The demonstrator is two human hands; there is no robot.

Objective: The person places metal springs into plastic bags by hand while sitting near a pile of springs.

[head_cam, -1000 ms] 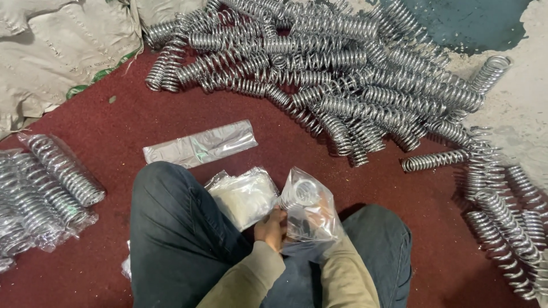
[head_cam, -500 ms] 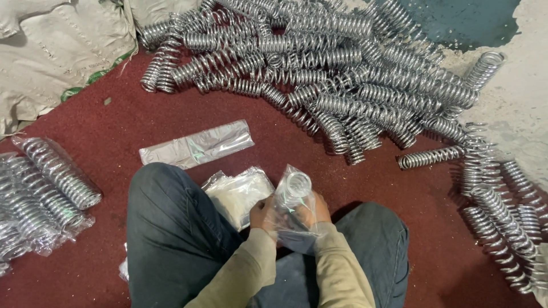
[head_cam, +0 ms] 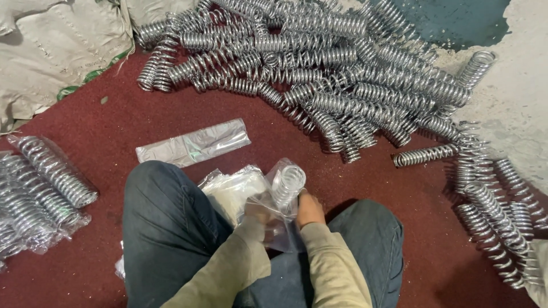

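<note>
I sit on a dark red floor with my knees apart. Between them a shiny metal coil spring [head_cam: 288,183] stands on end inside a clear plastic bag [head_cam: 273,223]. My left hand [head_cam: 258,219] grips the bag's side, seen through the plastic. My right hand [head_cam: 309,209] holds the spring and bag from the right. A stack of empty clear bags [head_cam: 231,188] lies just left of the spring.
A big heap of loose springs [head_cam: 319,74] covers the floor ahead. More springs [head_cam: 491,199] trail down the right side. Bagged springs [head_cam: 40,182] lie at the left. One flat clear bag [head_cam: 193,142] lies ahead of my left knee. Grey sacks [head_cam: 51,45] sit at top left.
The spring has been turned more upright inside the bag and both hands have shifted along the bag, the left one now behind the plastic.
</note>
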